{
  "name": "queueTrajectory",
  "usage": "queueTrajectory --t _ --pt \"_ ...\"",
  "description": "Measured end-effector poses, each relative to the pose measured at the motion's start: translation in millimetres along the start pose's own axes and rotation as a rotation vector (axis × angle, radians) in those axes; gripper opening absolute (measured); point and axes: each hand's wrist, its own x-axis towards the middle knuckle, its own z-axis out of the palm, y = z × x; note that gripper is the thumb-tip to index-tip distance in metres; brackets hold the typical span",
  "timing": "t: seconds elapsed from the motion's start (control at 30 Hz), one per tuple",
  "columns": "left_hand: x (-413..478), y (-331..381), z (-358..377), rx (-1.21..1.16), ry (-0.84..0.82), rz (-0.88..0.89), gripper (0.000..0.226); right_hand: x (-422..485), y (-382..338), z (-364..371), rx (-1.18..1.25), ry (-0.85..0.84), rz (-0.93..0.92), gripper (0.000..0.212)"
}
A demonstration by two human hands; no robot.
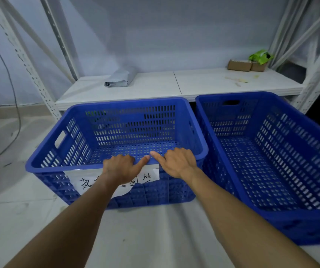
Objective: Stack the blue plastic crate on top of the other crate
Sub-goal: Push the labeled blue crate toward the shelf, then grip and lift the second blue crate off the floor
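Note:
Two empty blue perforated plastic crates stand side by side on the floor. The left crate (pixel 62 151) carries a white paper label with handwriting on its near wall. The right crate (pixel 282 144) is slightly turned and touches the left one. My left hand (pixel 121 167) and my right hand (pixel 178 163) both rest on the near rim of the left crate, fingers curled over the rim into the crate, index fingers pointing toward each other.
A low white shelf (pixel 174 86) of a metal rack runs behind the crates, holding a grey wrapped packet (pixel 119 79), small cardboard boxes (pixel 240 64) and a green bag (pixel 260 56). Rack uprights stand at left and right. A cable (pixel 18 120) hangs at far left.

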Motion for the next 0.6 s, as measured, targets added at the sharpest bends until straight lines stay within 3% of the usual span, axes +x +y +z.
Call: queueTrajectory --t 0.13,0.27,0.43,0.6 --pt "-4 1 -3 -0.012 -0.032 -0.019 0.09 0 1 -3 0.066 -0.055 0.008 0.092" --pt "-2 3 -18 -0.056 -0.137 -0.034 0.093 -2 18 -23 0.149 -0.102 0.005 0.076" --pt "-6 47 -44 -0.167 -0.009 0.059 0.064 -26 79 -44 0.138 -0.062 0.126 0.044" --pt "-5 130 -62 -0.288 -0.012 0.189 0.052 -65 126 -54 0.114 -0.053 0.209 0.05"
